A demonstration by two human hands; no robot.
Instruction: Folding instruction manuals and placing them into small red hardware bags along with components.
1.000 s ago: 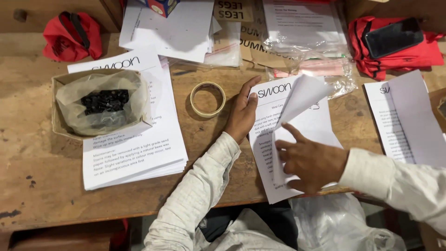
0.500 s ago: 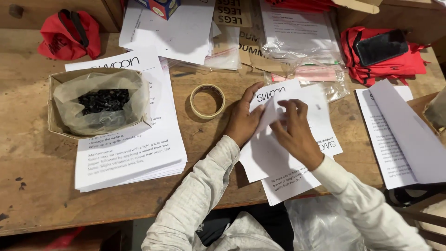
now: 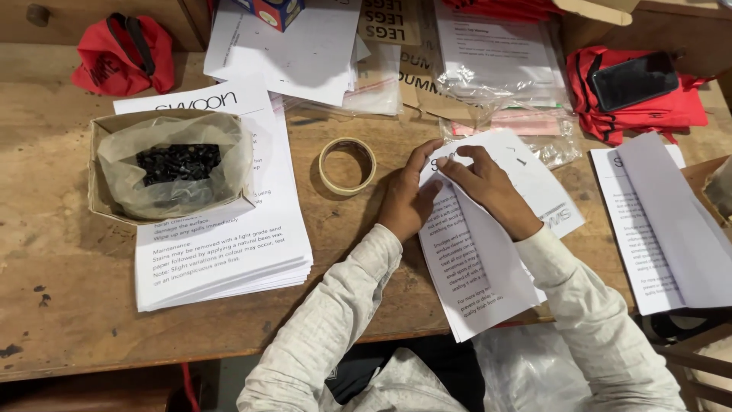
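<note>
Both hands were mid-fold on a printed sheet (image 3: 488,252) lying on the tabletop (image 3: 61,305) just in front of the person: left hand (image 3: 408,202) flat, pinning its left edge, right hand (image 3: 488,187) pinching the folded-over top corner. Looked like the crease step; pressing it flat would need fingers run along the fold. Tape roll (image 3: 347,165) sat just left of the hands, box of black screws (image 3: 169,166) further left.

Both hands are pressing on a folded printed sheet (image 3: 499,229) lying on the wooden table (image 3: 53,252): the left hand (image 3: 408,200) is lying flat at its left edge, and the right hand (image 3: 492,191) is pinching the top fold. A tape roll (image 3: 347,165) is sitting just left of the hands, with a paper stack (image 3: 221,252) and a box of black screws (image 3: 171,164) lying farther left.
</note>
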